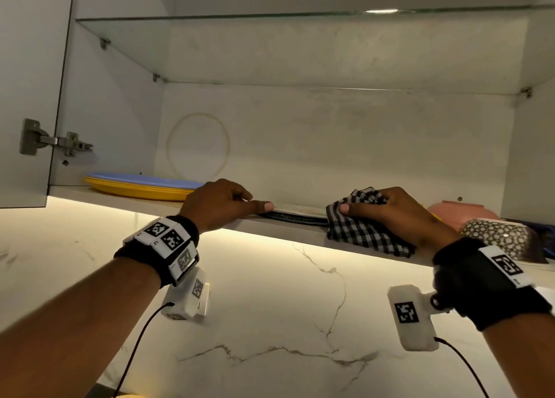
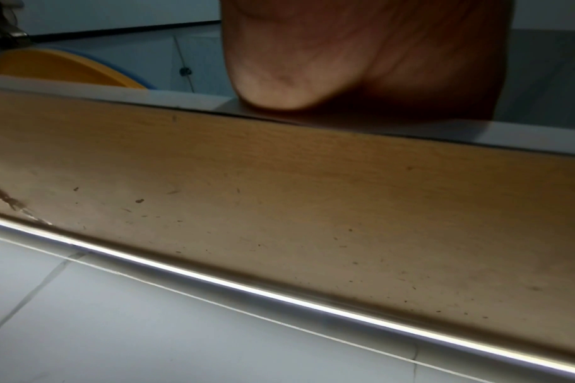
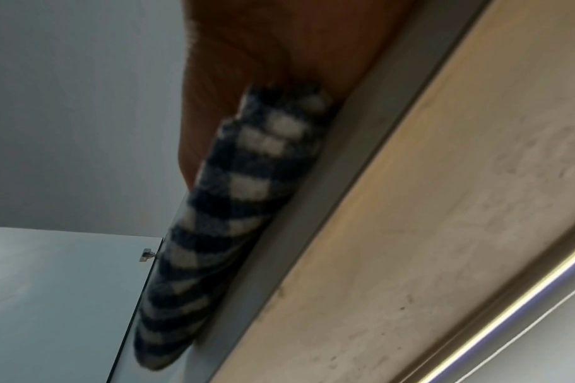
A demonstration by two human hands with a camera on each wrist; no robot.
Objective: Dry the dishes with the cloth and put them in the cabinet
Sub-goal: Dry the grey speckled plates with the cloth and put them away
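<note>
A flat plate with a dark rim [image 1: 295, 216] lies on the bottom shelf [image 1: 279, 228] of the open cabinet, between my hands. My left hand [image 1: 255, 202] has its thumb laid along the plate's left rim, fingers curled above it. In the left wrist view only the heel of the left hand [image 2: 345, 64] shows, resting on the shelf's front edge. My right hand [image 1: 387, 208] grips the bunched black-and-white checked cloth [image 1: 360, 232] at the plate's right side. The cloth [image 3: 230, 207] hangs over the shelf edge under the right hand [image 3: 279, 38].
A blue plate [image 1: 144, 177] sits on yellow plates [image 1: 135, 192] at the shelf's left. A pink bowl [image 1: 459, 210] and a patterned bowl [image 1: 495, 235] stand at its right. A glass shelf [image 1: 270, 17] spans above. The cabinet door [image 1: 27, 82] stands open at left. A marble wall [image 1: 270, 307] is below.
</note>
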